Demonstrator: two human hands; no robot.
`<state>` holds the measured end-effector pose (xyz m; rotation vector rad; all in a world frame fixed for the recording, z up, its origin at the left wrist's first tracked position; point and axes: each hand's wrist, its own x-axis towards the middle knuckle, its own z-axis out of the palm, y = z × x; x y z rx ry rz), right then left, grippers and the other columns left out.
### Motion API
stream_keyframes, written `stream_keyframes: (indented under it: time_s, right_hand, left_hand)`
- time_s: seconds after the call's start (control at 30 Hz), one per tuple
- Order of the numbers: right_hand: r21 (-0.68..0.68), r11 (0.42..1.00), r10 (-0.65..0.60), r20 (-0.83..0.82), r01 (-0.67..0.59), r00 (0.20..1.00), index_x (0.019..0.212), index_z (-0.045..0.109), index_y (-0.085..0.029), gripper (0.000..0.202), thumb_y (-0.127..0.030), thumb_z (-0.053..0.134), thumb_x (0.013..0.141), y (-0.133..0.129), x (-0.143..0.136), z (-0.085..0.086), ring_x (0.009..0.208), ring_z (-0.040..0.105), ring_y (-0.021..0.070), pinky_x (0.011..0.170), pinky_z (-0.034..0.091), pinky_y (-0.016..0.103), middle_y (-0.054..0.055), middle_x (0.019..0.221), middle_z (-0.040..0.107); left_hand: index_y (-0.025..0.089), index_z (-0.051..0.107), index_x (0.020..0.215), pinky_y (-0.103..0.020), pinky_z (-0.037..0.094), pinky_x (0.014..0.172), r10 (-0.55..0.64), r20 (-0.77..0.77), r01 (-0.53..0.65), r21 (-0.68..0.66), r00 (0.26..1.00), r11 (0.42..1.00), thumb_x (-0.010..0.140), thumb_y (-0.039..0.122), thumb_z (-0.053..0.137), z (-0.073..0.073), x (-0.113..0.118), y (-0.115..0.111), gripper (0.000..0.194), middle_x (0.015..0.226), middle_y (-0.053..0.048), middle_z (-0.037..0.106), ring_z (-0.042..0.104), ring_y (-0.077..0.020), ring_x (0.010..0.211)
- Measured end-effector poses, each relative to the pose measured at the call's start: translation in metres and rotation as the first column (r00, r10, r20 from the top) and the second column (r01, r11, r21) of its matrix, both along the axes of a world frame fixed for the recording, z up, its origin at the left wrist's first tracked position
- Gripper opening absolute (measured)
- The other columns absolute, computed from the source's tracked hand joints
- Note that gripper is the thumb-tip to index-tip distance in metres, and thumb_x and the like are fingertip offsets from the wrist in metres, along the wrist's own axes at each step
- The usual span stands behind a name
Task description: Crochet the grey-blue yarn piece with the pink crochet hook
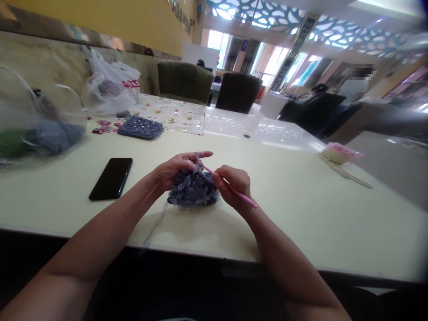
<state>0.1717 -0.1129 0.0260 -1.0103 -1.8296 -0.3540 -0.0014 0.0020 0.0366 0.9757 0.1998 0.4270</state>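
Crocheting hands (203, 178) mid-table (edges well apart)

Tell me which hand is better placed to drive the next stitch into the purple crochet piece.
Probably the right hand: it already grips the pink crochet hook, whose tip sits at the top edge of the purple crochet piece. The left hand is occupied holding that piece.

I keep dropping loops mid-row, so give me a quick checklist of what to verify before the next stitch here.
1. Left hand holds the grey crochet piece: ok.
2. Right hand grips the pink hook: ok.
3. Hook tip in the work: cannot tell, hidden by fingers.
4. Ribbon strand trails off the table edge unsnagged: ok.
5. Phone lies apart from the work: ok.
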Motion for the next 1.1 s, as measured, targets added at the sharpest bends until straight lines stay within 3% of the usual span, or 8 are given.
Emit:
stream_keyframes:
  time_s: [0.17,0.27,0.4,0.5,0.6,0.67,0.87,1.1]
  right_hand:
    - [-0.244,0.954,0.101,-0.287,-0.174,0.953,0.07,0.058,-0.019,0.027,-0.025,0.055,0.096,-0.008,0.005,0.011,0.053,0.053,0.009,0.054,0.041,0.023,-0.003,0.059,0.059]
    - [-0.288,0.915,0.133,-0.449,-0.283,0.884,0.074,0.058,-0.02,0.025,-0.031,0.055,0.097,-0.004,0.005,0.006,0.056,0.058,0.0105,0.056,0.046,0.024,-0.003,0.062,0.062]
    - [-0.184,0.981,0.024,-0.234,-0.068,0.972,0.086,0.061,-0.021,0.016,-0.035,0.062,0.093,0.004,-0.001,-0.004,0.072,0.065,0.0124,0.063,0.048,0.024,0.002,0.093,0.073]
    - [-0.187,0.972,-0.169,-0.137,0.141,0.976,0.099,0.064,-0.023,0.018,-0.039,0.059,0.095,0.006,-0.004,-0.009,0.07,0.065,0.0129,0.065,0.048,0.025,0.002,0.09,0.073]
    - [-0.262,0.957,-0.186,-0.222,0.125,0.957,0.104,0.063,-0.023,0.02,-0.04,0.055,0.097,0.007,-0.004,-0.011,0.065,0.063,0.0115,0.063,0.048,0.024,0.0,0.082,0.071]
    - [-0.246,0.966,-0.137,-0.247,0.074,0.959,0.105,0.062,-0.023,0.019,-0.038,0.054,0.098,0.008,-0.002,-0.011,0.069,0.065,0.0117,0.066,0.05,0.024,0.0,0.088,0.072]
    - [-0.156,0.981,-0.14,-0.143,0.117,0.98,0.095,0.066,-0.022,0.017,-0.029,0.051,0.099,0.014,0.011,-0.007,0.082,0.067,0.0149,0.076,0.052,0.027,0.003,0.09,0.07]
    - [-0.091,0.915,-0.404,-0.154,0.394,0.902,0.085,0.064,-0.02,0.022,-0.031,0.049,0.097,0.031,0.064,-0.014,0.081,0.065,0.0183,0.078,0.05,0.032,0.004,0.084,0.068]
  left_hand:
    - [0.009,0.068,0.122,-0.024,0.053,0.073,0.027,-0.029,-0.025,0.054,0.999,0.998,0.067,0.006,0.065,0.004,-0.003,-0.001,0.055,0.082,-0.003,0.07,0.067,-0.0127,0.073]
    - [0.013,0.069,0.122,-0.026,0.052,0.077,0.038,-0.048,-0.033,0.092,0.998,0.995,0.07,0.008,0.072,0.0,0.003,-0.01,0.053,0.089,-0.005,0.073,0.068,-0.0138,0.076]
    - [0.014,0.073,0.113,-0.03,0.049,0.088,0.119,-0.031,-0.11,0.21,0.992,0.971,0.072,0.016,0.079,-0.01,0.018,-0.025,0.042,0.096,-0.007,0.075,0.067,-0.0164,0.089]
    - [0.014,0.074,0.105,-0.031,0.047,0.092,0.243,0.001,-0.225,0.38,0.97,0.897,0.076,0.024,0.078,-0.014,0.024,-0.032,0.031,0.098,-0.006,0.074,0.065,-0.0166,0.093]
    - [0.015,0.074,0.103,-0.034,0.045,0.098,0.3,0.014,-0.263,0.519,0.954,0.813,0.08,0.032,0.075,-0.014,0.023,-0.032,0.028,0.105,-0.007,0.072,0.063,-0.0194,0.103]
    - [0.015,0.074,0.105,-0.037,0.043,0.102,0.287,0.004,-0.243,0.539,0.958,0.806,0.084,0.037,0.071,-0.012,0.021,-0.03,0.03,0.108,-0.008,0.072,0.062,-0.0211,0.109]
    - [0.014,0.075,0.1,-0.035,0.053,0.087,0.338,-0.094,-0.267,0.434,0.936,0.86,0.086,0.043,0.068,-0.006,0.013,-0.015,0.033,0.107,-0.012,0.071,0.064,-0.0223,0.104]
    - [0.012,0.07,0.101,-0.042,0.056,0.09,0.34,-0.094,-0.337,0.046,0.936,0.94,0.088,0.03,0.063,-0.013,0.005,0.019,0.024,0.103,-0.011,0.068,0.065,-0.021,0.099]
